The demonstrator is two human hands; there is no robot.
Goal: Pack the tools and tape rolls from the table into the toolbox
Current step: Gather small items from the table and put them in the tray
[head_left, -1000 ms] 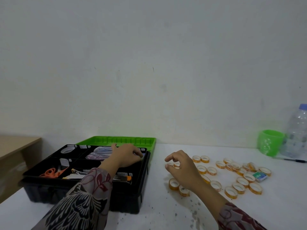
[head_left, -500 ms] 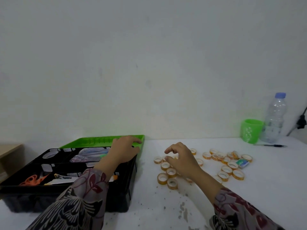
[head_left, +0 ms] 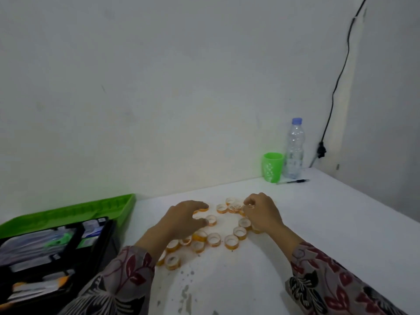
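Observation:
Several small orange-and-white tape rolls (head_left: 231, 241) lie scattered on the white table in front of me. My left hand (head_left: 181, 220) arches over the left part of the pile with fingers spread; its index tip touches one roll (head_left: 203, 209) and its thumb rests beside another (head_left: 211, 220). My right hand (head_left: 261, 212) is at the far right of the pile, fingers curled and pinched on a tape roll (head_left: 249, 205). The black toolbox (head_left: 108, 235) stands open at the left with its green lid (head_left: 68, 212) laid back; packets and tools fill its compartments.
A green cup (head_left: 272, 167), a plastic water bottle (head_left: 295, 148) and a pen (head_left: 293, 181) stand at the far right near the wall corner. A black cable (head_left: 341, 71) runs down the wall. The table surface (head_left: 318, 223) extends to the right.
My left hand has left the toolbox and come over the tape rolls. My right hand has reached farther into the pile. The view has swung right and down.

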